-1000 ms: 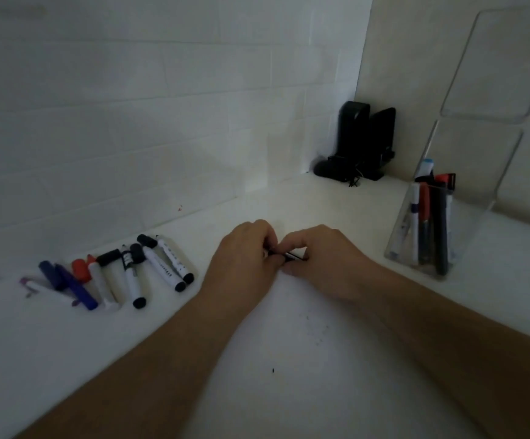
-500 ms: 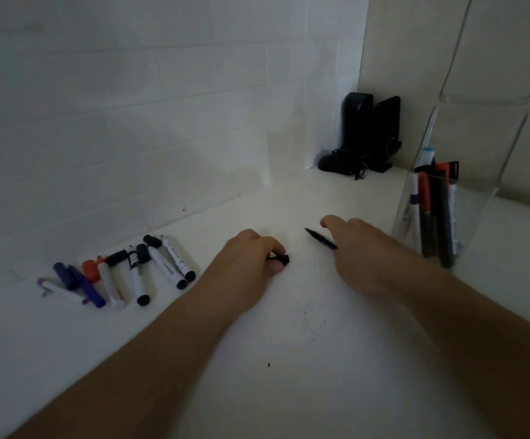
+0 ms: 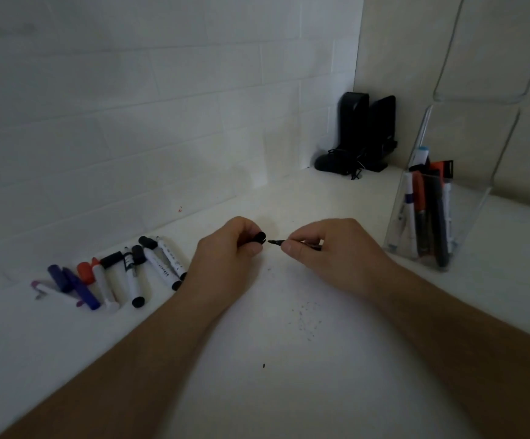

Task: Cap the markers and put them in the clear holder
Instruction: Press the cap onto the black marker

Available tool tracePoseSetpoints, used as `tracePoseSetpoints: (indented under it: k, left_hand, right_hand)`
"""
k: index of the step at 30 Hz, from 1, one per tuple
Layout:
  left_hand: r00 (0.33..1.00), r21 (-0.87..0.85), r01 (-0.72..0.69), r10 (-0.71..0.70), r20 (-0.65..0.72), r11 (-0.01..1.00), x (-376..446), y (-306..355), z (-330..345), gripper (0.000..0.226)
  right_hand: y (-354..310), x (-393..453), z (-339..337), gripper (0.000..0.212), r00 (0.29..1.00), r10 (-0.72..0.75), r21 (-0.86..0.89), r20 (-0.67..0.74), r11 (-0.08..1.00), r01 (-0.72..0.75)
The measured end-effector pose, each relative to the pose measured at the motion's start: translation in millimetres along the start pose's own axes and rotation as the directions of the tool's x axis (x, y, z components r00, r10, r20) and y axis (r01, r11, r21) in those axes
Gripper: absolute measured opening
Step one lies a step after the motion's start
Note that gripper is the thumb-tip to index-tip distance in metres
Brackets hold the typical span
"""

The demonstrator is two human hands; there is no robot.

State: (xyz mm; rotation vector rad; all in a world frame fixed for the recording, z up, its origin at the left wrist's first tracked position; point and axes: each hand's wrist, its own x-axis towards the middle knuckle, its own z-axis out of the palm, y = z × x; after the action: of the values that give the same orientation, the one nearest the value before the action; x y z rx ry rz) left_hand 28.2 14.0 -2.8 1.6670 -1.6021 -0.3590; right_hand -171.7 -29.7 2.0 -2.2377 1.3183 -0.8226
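Note:
My left hand [image 3: 225,251] pinches a black cap [image 3: 260,237] with its open end facing right. My right hand [image 3: 330,245] grips a thin black marker [image 3: 278,243], tip pointing left at the cap, a small gap between them. Both hands hover just above the white counter [image 3: 273,359]. A row of several loose markers [image 3: 124,274] and caps, black, red, blue and purple, lies to the left of my left hand. The clear holder [image 3: 466,223] stands at the right with several capped markers [image 3: 428,210] upright in it.
Two black speakers [image 3: 368,131] with a tangled cable stand in the back corner where the white tiled walls meet. A clear plastic sheet [image 3: 494,49] leans on the right wall behind the holder. Small ink specks dot the counter in front of my hands.
The hands were together one second ago, then pulled apart with the marker pointing up and away. Now my right hand has swung the marker's tip back to just short of the cap.

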Motion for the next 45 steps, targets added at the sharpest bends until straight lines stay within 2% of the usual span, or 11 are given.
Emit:
tracePoseSetpoints:
  k: [10,16,20,24,26,29,31,33,38,41,45]
  left_hand:
    - [0.999,0.037,-0.038,0.037,0.038,0.999,-2.2,2.8,-0.3,0.019]
    - [0.985,0.182,-0.167,0.157,0.065,0.969,-2.2,6.3,1.2,0.018]
    - [0.974,0.245,-0.228,0.218,0.065,0.942,-1.7,-2.2,7.4,0.029]
    - [0.966,0.278,-0.26,0.248,0.08,0.925,-2.2,0.1,8.6,0.024]
    - [0.972,0.244,-0.234,0.224,0.069,0.941,-2.6,6.0,7.2,0.021]
    - [0.999,0.025,-0.036,0.037,-0.014,0.999,-2.6,6.3,3.0,0.013]
    - [0.998,-0.132,0.049,-0.053,-0.029,0.99,-0.5,2.2,0.0,0.012]
    - [0.997,-0.208,0.077,-0.079,0.0,0.975,0.1,0.6,-2.3,0.016]
    - [0.998,-0.255,0.057,-0.063,-0.013,0.965,-2.2,3.1,1.3,0.017]
    - [0.999,-0.195,0.038,-0.037,0.007,0.98,-3.6,5.1,3.7,0.017]
    - [0.999,-0.158,0.031,-0.025,0.038,0.987,-6.5,4.5,3.1,0.017]
  right_hand:
    - [5.1,1.1,3.4,0.025,0.999,-0.01,0.045,-0.04,0.999,0.012]
    - [7.7,1.7,4.9,0.03,1.0,-0.011,-0.121,0.004,0.993,0.011]
    - [5.4,0.9,3.6,0.027,0.998,-0.069,-0.265,0.008,0.962,0.069]
    - [5.7,0.5,8.2,0.023,0.99,-0.138,-0.273,0.025,0.952,0.139]
    - [6.5,1.7,10.7,0.02,0.983,-0.185,-0.248,-0.01,0.952,0.177]
    - [6.6,4.5,9.5,0.02,0.972,-0.235,-0.236,-0.005,0.945,0.227]
    - [4.8,4.8,7.0,0.02,0.967,-0.254,-0.211,-0.001,0.945,0.248]
    - [1.6,3.9,6.5,0.025,0.962,-0.273,-0.193,-0.002,0.944,0.267]
    - [-3.2,-1.8,10.6,0.028,0.955,-0.293,-0.199,-0.054,0.94,0.278]
    - [-0.6,-6.6,12.0,0.03,0.965,-0.26,-0.209,-0.043,0.947,0.245]
    - [6.1,-6.2,15.5,0.019,0.969,-0.249,-0.213,0.006,0.946,0.244]
